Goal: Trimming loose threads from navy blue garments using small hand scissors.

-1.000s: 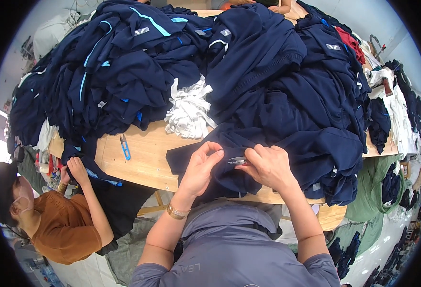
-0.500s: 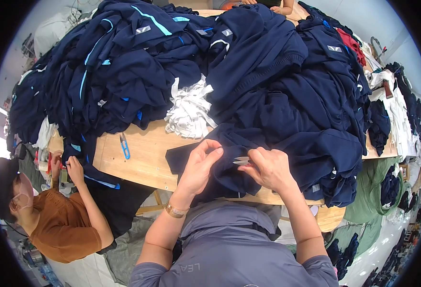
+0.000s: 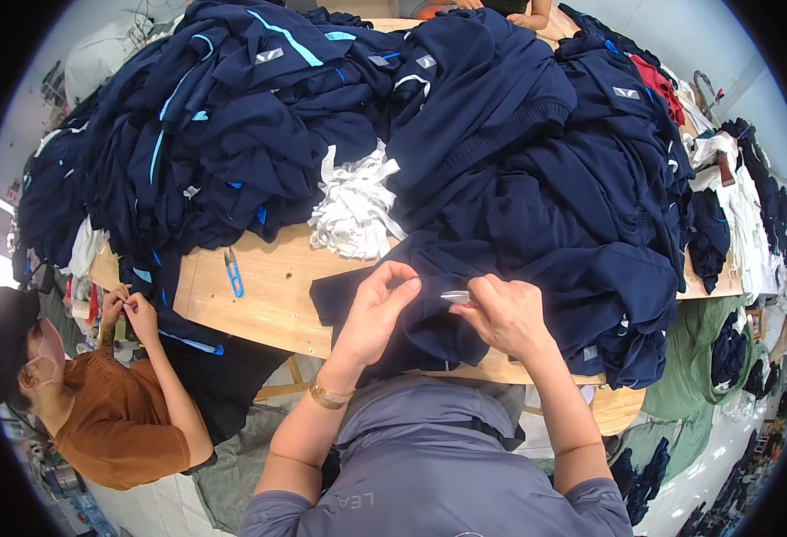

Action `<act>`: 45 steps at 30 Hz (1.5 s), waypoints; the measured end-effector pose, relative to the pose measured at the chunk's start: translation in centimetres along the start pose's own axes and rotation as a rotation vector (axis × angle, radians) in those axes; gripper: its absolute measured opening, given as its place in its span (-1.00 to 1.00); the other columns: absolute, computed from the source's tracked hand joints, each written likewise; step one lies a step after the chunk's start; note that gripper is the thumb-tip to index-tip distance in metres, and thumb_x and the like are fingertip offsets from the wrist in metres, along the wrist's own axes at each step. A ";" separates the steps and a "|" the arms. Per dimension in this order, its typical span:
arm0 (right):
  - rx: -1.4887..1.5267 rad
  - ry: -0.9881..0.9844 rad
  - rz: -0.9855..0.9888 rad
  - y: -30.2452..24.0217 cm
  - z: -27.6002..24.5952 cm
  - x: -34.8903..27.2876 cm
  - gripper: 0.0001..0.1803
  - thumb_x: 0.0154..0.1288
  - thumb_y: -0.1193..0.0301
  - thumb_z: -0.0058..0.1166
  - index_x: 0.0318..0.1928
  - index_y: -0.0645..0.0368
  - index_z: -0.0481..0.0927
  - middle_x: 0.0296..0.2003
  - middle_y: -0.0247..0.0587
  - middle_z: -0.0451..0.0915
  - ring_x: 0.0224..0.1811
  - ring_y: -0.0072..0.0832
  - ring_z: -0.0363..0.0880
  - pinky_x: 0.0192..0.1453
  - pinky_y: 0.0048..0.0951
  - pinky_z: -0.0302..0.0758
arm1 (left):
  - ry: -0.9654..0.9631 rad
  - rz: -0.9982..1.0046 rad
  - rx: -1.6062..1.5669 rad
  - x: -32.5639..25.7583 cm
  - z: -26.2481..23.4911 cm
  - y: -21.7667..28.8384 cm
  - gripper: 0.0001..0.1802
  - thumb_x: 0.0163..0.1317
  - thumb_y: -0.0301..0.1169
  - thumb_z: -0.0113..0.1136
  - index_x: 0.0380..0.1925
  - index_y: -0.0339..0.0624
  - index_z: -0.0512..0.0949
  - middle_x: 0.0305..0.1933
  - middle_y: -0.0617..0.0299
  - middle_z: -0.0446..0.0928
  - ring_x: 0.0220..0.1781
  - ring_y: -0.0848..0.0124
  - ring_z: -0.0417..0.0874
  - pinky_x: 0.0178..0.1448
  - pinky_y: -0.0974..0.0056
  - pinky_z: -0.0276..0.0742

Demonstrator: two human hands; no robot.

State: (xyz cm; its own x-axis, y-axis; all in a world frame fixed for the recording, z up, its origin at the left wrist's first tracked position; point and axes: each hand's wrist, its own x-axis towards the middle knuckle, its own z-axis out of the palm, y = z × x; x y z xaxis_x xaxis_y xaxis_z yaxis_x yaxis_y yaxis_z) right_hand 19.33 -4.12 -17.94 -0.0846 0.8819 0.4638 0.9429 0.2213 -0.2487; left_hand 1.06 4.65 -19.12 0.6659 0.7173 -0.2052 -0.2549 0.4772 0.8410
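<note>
A dark navy garment (image 3: 429, 331) lies at the near edge of the wooden table (image 3: 272, 300), right in front of me. My left hand (image 3: 377, 311) pinches a fold of its fabric between thumb and fingers. My right hand (image 3: 505, 313) grips a small silver thread snipper (image 3: 455, 296), whose tip points left toward the pinched fold. The two hands are a few centimetres apart above the cloth. A gold bracelet sits on my left wrist.
Large heaps of navy garments (image 3: 518, 161) cover most of the table. A bundle of white strips (image 3: 353, 210) lies in the middle. A blue snipper (image 3: 233, 271) rests on bare wood at left. A person in an orange top (image 3: 120, 421) works at lower left.
My left hand has lifted slightly and re-pinched the fabric; the right hand with the snipper has shifted a little toward it. The person at left keeps handling a dark garment.
</note>
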 end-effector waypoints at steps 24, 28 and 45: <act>-0.012 0.056 0.002 -0.5 0.3 -0.2 -0.67 -0.04 0.18 0.30 -0.44 0.08 0.45 -0.65 -0.34 0.36 -0.70 -0.43 0.38 -0.59 -0.44 0.27 | -0.002 -0.002 -0.013 0.0 0.2 0.0 -0.91 0.29 -0.52 0.05 -0.23 -0.26 0.40 -0.31 0.38 0.44 -0.27 0.71 0.39 -0.16 0.58 0.31; -0.028 0.009 -0.014 -0.6 0.0 -0.1 -0.68 -0.03 0.19 0.29 -0.44 0.08 0.45 -0.65 -0.33 0.38 -0.69 -0.41 0.39 -0.58 -0.43 0.29 | 0.009 0.002 -0.020 0.1 0.1 -0.1 -0.91 0.29 -0.52 0.05 -0.23 -0.26 0.40 -0.29 0.38 0.44 -0.25 0.71 0.39 -0.15 0.58 0.31; -0.061 0.000 -0.042 -0.5 0.3 0.3 -0.68 -0.03 0.19 0.29 -0.45 0.07 0.45 -0.64 -0.36 0.37 -0.67 -0.44 0.40 -0.55 -0.44 0.27 | 0.016 -0.012 -0.053 0.4 -0.6 -0.4 -0.91 0.29 -0.49 0.06 -0.23 -0.21 0.40 -0.30 0.41 0.42 -0.23 0.72 0.37 -0.14 0.58 0.27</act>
State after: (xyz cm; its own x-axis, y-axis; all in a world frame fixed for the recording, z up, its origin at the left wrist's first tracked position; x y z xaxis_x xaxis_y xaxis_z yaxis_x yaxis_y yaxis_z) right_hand 18.70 -3.88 -17.96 -0.1243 0.8724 0.4727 0.9564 0.2323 -0.1772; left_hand 1.01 5.06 -19.87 0.6581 0.7190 -0.2235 -0.2840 0.5120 0.8107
